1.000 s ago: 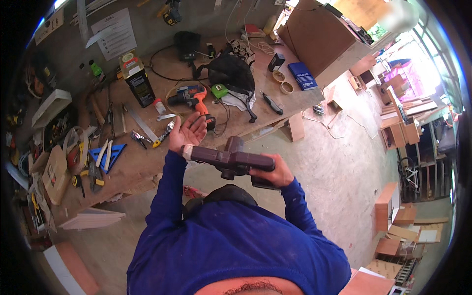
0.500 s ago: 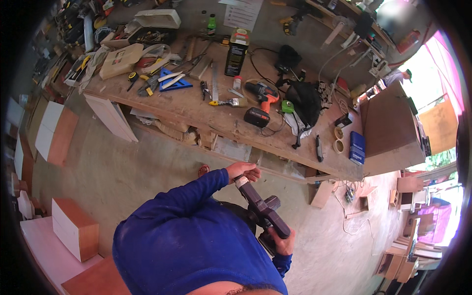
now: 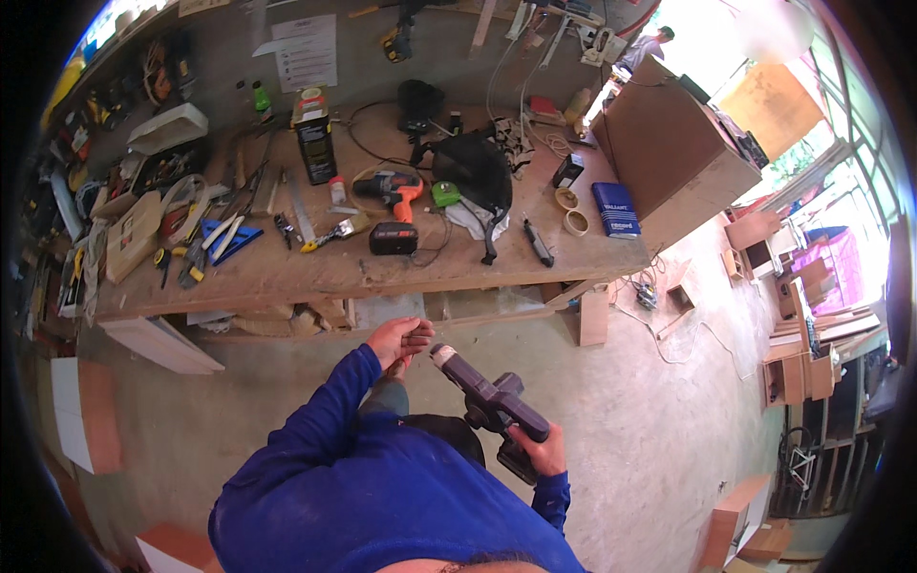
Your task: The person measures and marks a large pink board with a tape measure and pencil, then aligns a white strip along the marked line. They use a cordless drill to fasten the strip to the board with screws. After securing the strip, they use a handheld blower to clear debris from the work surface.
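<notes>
1 power tool (image 3: pixel 495 403): dark purple-brown, blocky body, pale nose. It's over the smooth floor (image 3: pixel 635 430), short of the workbench's (image 3: pixel 315 272) front edge. Right hand (image 3: pixel 541 449) wrapped round its handle, nose angled up-left. Left hand (image 3: pixel 401 342) near the nose, not touching, fingers loosely bent. On the worn wood top: 1 orange-black drill (image 3: pixel 406 196) by front edge, 2 tape rolls (image 3: pixel 577 232), ring-shaped, plus 1 flat blue packet (image 3: pixel 614 208) near right front corner.
</notes>
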`<action>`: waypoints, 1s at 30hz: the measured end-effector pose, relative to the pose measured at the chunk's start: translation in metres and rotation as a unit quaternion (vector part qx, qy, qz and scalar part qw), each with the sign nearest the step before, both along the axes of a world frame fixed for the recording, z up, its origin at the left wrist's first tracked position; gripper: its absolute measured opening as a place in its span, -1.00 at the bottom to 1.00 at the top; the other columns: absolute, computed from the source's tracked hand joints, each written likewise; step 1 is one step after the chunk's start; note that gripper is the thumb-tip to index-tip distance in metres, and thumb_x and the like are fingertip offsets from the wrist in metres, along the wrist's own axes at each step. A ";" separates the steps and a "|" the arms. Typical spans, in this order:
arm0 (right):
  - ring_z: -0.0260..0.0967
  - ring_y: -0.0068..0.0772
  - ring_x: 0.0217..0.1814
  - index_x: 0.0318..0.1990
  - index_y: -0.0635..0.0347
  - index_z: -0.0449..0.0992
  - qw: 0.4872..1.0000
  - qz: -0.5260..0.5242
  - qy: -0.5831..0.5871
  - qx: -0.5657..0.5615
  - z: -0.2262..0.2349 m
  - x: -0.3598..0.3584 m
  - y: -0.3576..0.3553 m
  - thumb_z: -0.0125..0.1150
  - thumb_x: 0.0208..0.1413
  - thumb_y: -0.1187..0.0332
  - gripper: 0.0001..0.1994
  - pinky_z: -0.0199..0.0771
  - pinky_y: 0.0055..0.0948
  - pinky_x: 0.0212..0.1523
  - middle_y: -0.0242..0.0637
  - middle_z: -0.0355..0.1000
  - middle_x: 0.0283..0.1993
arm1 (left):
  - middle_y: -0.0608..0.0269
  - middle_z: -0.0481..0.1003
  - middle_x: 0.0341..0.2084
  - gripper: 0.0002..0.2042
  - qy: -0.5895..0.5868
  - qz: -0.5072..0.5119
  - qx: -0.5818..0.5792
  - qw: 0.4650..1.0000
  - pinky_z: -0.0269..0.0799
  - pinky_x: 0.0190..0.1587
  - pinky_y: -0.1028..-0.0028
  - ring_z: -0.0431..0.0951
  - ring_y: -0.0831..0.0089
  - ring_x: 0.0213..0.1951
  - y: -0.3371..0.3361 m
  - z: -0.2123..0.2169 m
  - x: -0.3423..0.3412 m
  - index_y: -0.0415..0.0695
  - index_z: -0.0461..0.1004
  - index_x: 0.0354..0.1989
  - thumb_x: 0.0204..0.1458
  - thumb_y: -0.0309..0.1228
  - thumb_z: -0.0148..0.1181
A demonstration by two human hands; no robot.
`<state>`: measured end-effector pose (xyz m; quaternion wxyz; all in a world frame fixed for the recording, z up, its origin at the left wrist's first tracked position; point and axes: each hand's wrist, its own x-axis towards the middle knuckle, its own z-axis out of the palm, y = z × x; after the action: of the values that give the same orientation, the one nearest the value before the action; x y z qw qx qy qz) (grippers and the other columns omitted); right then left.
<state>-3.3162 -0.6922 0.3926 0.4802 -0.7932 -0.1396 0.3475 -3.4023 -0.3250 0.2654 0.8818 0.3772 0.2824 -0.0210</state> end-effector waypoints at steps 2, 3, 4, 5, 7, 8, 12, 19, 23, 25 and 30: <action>0.45 -0.58 -0.31 -0.21 0.33 0.63 0.999 -0.041 -0.005 -0.019 -0.015 0.009 -0.003 0.47 0.03 0.26 -0.70 0.47 -0.47 -0.23 -0.37 0.58 -0.36 | 0.25 0.60 -0.13 -0.69 -0.011 -0.023 0.022 0.999 0.55 -0.07 0.42 0.62 0.49 -0.16 0.026 0.001 0.036 -0.18 0.50 0.05 0.36 -0.21 0.00; 0.45 -0.58 -0.31 -0.21 0.32 0.64 0.997 -0.076 -0.018 -0.027 -0.025 0.014 -0.004 0.47 0.03 0.25 -0.70 0.47 -0.46 -0.23 -0.37 0.58 -0.37 | 0.26 0.60 -0.14 -0.70 -0.018 -0.033 0.036 0.999 0.55 -0.08 0.43 0.61 0.50 -0.17 0.043 0.004 0.060 -0.18 0.51 0.04 0.36 -0.22 0.01; 0.45 -0.57 -0.31 -0.21 0.32 0.64 0.994 -0.102 -0.018 -0.045 -0.037 0.020 -0.005 0.47 0.03 0.24 -0.69 0.47 -0.45 -0.23 -0.36 0.58 -0.37 | 0.27 0.61 -0.15 -0.71 -0.010 -0.039 0.038 0.998 0.55 -0.09 0.44 0.61 0.51 -0.19 0.063 0.008 0.086 -0.18 0.52 0.03 0.36 -0.23 0.02; 0.46 -0.57 -0.32 -0.21 0.32 0.64 0.990 -0.130 -0.023 -0.051 -0.049 0.027 -0.005 0.47 0.04 0.23 -0.68 0.47 -0.44 -0.23 -0.36 0.57 -0.37 | 0.30 0.61 -0.17 -0.71 -0.050 -0.040 0.066 0.996 0.54 -0.12 0.47 0.60 0.54 -0.20 0.085 0.014 0.115 -0.16 0.53 0.02 0.35 -0.21 0.04; 0.45 -0.55 -0.34 -0.22 0.33 0.64 0.979 -0.186 -0.036 -0.081 -0.076 0.038 -0.007 0.47 0.05 0.20 -0.67 0.47 -0.40 -0.25 -0.35 0.57 -0.39 | 0.36 0.60 -0.21 -0.71 -0.109 -0.040 0.085 0.990 0.50 -0.19 0.55 0.58 0.61 -0.23 0.133 0.027 0.185 -0.13 0.55 0.00 0.33 -0.18 0.07; 0.45 -0.54 -0.36 -0.24 0.33 0.65 0.973 -0.213 -0.038 -0.082 -0.091 0.045 -0.006 0.48 0.05 0.19 -0.67 0.47 -0.37 -0.25 -0.35 0.57 -0.39 | 0.37 0.60 -0.24 -0.73 -0.117 -0.035 0.129 0.984 0.49 -0.22 0.56 0.57 0.62 -0.26 0.161 0.035 0.224 -0.13 0.55 -0.02 0.32 -0.21 0.09; 0.46 -0.52 -0.41 -0.29 0.29 0.65 0.929 -0.340 0.011 -0.144 -0.141 0.059 -0.003 0.50 0.03 0.25 -0.73 0.47 -0.38 -0.33 -0.35 0.56 -0.42 | 0.35 0.58 -0.32 -0.77 -0.206 -0.025 0.324 0.923 0.45 -0.30 0.57 0.54 0.60 -0.34 0.285 0.059 0.391 -0.15 0.55 -0.07 0.31 -0.28 0.08; 0.48 -0.44 -0.36 -0.27 0.26 0.64 0.818 -0.552 0.056 -0.153 -0.186 0.009 0.026 0.51 0.00 0.35 -0.78 0.48 -0.34 -0.32 -0.33 0.57 -0.34 | 0.17 0.63 -0.21 -0.74 -0.013 -0.051 0.662 0.748 0.50 -0.16 0.29 0.61 0.27 -0.23 0.425 -0.002 0.667 -0.18 0.60 -0.13 0.22 -0.24 0.17; 0.49 -0.42 -0.33 -0.27 0.27 0.65 0.740 -0.658 0.092 -0.107 -0.199 -0.025 0.058 0.51 -0.01 0.36 -0.78 0.49 -0.33 -0.29 -0.32 0.57 -0.31 | -0.10 0.52 0.06 -0.66 0.128 -0.169 0.800 0.561 0.44 0.16 0.03 0.51 -0.13 0.08 0.433 -0.066 0.726 -0.11 0.51 0.11 0.20 -0.28 0.10; 0.49 -0.42 -0.33 -0.26 0.27 0.65 0.716 -0.679 0.111 -0.117 -0.209 -0.022 0.071 0.51 -0.01 0.34 -0.77 0.49 -0.33 -0.29 -0.32 0.57 -0.31 | -0.09 0.48 0.12 -0.58 0.186 -0.148 0.799 0.552 0.44 0.20 0.04 0.51 -0.08 0.11 0.434 -0.079 0.740 -0.12 0.40 0.22 0.23 -0.23 0.05; 0.49 -0.41 -0.32 -0.26 0.28 0.65 0.699 -0.689 0.146 -0.125 -0.232 0.027 0.075 0.51 -0.01 0.32 -0.75 0.49 -0.33 -0.28 -0.32 0.57 -0.31 | -0.08 0.46 0.17 -0.58 0.269 -0.225 0.787 0.508 0.43 0.22 0.09 0.48 -0.01 0.19 0.412 -0.062 0.750 -0.16 0.45 0.19 0.20 -0.25 0.08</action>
<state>-3.2891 -0.6174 0.1608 0.4963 -0.6601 0.5621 0.0451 -2.6527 0.0873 0.2030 0.0700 0.9433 0.3123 -0.0883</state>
